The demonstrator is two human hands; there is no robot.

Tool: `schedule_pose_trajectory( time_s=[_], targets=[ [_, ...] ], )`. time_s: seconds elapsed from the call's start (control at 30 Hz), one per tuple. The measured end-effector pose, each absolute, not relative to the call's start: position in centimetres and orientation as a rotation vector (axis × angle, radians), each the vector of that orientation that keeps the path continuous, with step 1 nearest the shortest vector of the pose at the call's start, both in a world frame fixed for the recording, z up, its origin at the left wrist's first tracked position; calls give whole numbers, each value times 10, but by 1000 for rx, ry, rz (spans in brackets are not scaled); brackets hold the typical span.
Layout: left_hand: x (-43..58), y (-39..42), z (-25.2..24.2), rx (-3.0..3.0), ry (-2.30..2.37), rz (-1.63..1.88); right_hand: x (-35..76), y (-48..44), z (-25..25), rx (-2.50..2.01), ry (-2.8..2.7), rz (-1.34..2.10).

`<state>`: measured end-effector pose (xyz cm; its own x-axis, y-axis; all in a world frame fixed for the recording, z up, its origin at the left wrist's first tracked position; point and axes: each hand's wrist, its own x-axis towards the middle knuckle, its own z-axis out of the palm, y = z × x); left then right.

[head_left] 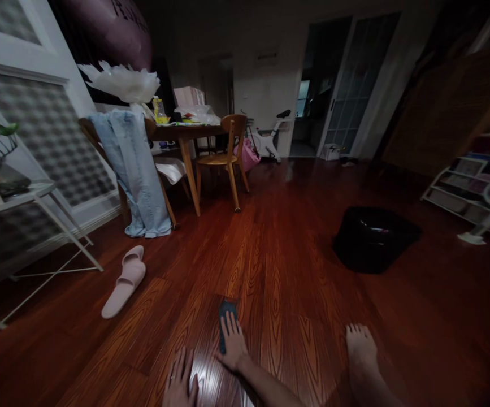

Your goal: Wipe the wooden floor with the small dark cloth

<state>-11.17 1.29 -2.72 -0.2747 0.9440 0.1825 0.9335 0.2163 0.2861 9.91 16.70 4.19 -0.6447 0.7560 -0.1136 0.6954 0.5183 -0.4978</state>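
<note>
Before me, the right hand [233,346], fingers outstretched, seemingly pins a dark cloth [228,306] flat; the left hand [180,380], unclenched, apparently braces.

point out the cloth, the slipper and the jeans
cloth [228,306]: head view, on its far end, ahead of the right hand's [233,342] fingertips
slipper [120,295]: head view, on its footbed
jeans [134,164]: head view, midway down the denim hanging on the chair [165,200]
</note>
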Motion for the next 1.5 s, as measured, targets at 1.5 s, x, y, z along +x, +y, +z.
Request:
schedule_pose_trajectory(
  time_s=[1.5],
  targets=[
    [-97,9,-17,1797,2421,585,147,210,39,-1705,-2437,469]
  ],
)
